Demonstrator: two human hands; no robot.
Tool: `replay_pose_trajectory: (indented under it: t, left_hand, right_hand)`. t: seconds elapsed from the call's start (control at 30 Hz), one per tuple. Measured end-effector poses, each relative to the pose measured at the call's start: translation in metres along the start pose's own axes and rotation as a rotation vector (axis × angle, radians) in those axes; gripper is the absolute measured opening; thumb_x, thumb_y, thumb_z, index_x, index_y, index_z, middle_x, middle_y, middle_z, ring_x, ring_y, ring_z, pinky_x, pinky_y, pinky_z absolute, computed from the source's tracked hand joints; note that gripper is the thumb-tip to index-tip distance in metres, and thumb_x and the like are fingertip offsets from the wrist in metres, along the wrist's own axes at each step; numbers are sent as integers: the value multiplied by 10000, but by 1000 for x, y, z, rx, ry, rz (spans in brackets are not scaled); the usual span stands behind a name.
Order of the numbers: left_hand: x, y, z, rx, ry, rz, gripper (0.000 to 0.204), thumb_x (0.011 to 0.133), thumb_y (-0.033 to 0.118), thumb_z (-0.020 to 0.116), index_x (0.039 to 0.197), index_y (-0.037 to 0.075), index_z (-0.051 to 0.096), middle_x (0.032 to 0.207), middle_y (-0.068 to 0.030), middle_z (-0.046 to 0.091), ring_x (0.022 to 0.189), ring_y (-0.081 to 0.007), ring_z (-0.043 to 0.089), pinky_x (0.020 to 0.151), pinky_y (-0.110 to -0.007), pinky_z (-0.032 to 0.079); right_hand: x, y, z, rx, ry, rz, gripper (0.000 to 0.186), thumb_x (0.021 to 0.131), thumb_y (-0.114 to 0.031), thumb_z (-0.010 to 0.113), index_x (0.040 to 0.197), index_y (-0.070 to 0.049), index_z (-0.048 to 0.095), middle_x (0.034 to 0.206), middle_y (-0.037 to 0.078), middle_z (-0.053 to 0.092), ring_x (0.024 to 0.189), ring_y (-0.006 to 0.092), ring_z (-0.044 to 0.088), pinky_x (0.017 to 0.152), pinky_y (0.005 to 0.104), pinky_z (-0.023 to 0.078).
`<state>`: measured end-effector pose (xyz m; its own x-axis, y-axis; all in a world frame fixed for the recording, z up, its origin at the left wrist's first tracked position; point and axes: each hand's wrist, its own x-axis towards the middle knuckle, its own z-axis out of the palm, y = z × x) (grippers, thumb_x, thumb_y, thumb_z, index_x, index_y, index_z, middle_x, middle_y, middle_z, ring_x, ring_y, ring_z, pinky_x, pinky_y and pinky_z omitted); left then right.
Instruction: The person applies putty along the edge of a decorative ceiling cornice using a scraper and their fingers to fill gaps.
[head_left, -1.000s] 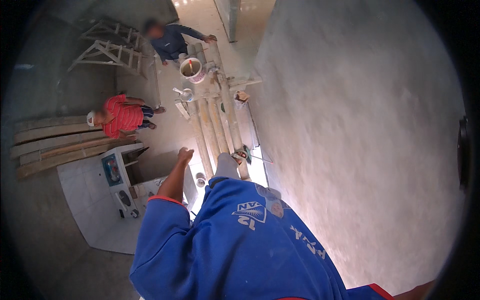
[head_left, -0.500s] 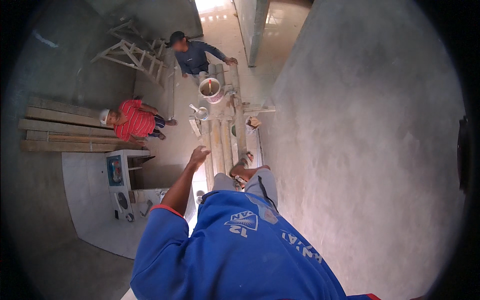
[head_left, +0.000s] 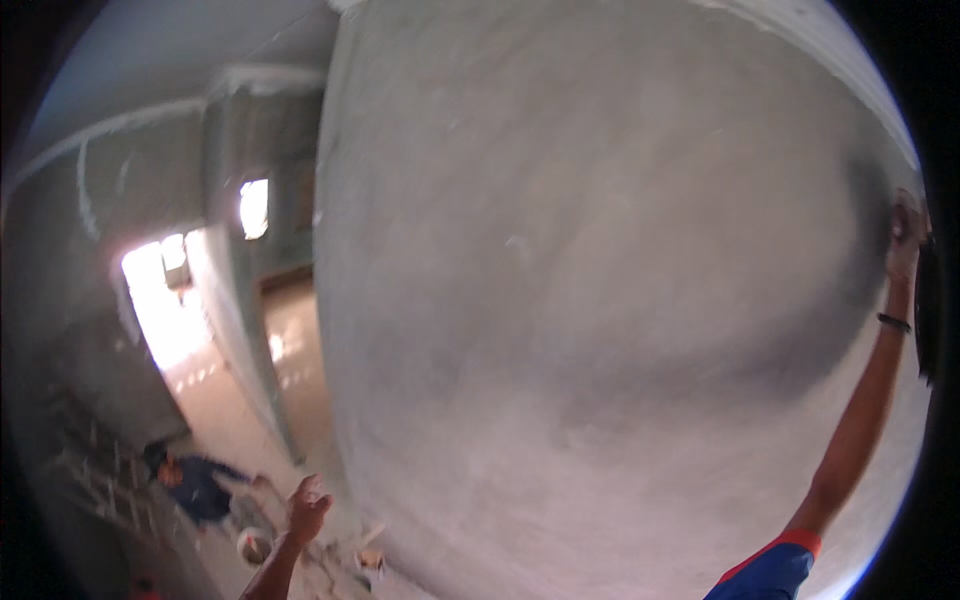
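the grey plastered wall (head_left: 600, 250) fills my view from twelve o'clock round to five, and my right hand (head_left: 904, 240) is raised at its far side, just short of three o'clock, above a dark wristband (head_left: 893, 323). blur there means i cannot tell whether those fingers are spread, closed or round something, nor whether they truly touch the surface. i judge the wall stiff, heavy and fixed, with no give; its pale, mottled face looks dry and perhaps dusty, so skin might slide a little on it. it offers nothing to grip, so i think a flat palm with even pressure on the broad face suits it best; the edges seem likelier to chip. my left hand (head_left: 309, 508) is at seven o'clock, fingers loosely curled, not closed, nothing visible in them; a co-worker in a dark top (head_left: 200, 492) shows at nine o'clock from it.
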<state>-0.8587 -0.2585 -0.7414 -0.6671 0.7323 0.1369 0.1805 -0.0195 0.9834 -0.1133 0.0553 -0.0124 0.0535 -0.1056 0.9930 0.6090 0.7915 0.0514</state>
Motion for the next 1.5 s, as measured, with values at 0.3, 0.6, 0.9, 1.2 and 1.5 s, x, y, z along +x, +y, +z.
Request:
replay_pose_trajectory:
  t: [0.3, 0.6, 0.9, 1.2, 1.5]
  left_hand:
    - [180, 337, 171, 83, -131, 1208, 627, 856, 206, 652, 1386, -1, 390, 1360, -233, 448, 1249, -397, 434, 1030, -485, 360]
    - [256, 466, 221, 4, 315, 1600, 662, 829, 259, 646, 1381, 2, 386, 1331, -211, 438, 1201, -376, 422, 989, -489, 349]
    - [262, 453, 234, -29, 413, 1600, 606, 842, 331, 618, 1353, 63, 434, 1290, -170, 450, 1174, -353, 428, 951, -484, 354]
    - [272, 450, 228, -111, 275, 1586, 552, 821, 211, 654, 1322, 89, 458, 1299, -168, 433, 1178, -355, 432, 911, -482, 382]
    - [274, 447, 224, -203, 215, 1568, 544, 830, 183, 637, 1327, 79, 443, 1291, -172, 439, 1190, -351, 443, 926, -483, 399]
  right_hand:
    - [-20, -46, 47, 393, 232, 121, 521, 945, -120, 535, 1433, -23, 381, 1032, 94, 656, 750, 78, 558, 539, 169, 411]
    - [-15, -15, 0, 347, -11, 155, 522, 938, -143, 548, 1430, -70, 389, 1083, 79, 651, 797, 55, 576, 567, 169, 413]
    - [-23, -67, 23, 182, 91, 246, 546, 923, -176, 550, 1441, -95, 401, 879, -24, 604, 581, 16, 450, 430, 144, 290]
    - [-12, -253, 309, -24, -304, -16, 526, 866, -99, 596, 1374, -88, 460, 1141, 40, 567, 944, 151, 532, 780, 276, 420]
    - [13, -396, 574, -1014, -263, -1098, 558, 859, -88, 630, 1379, -232, 488, 1093, 161, 569, 908, 238, 655, 711, 341, 597]
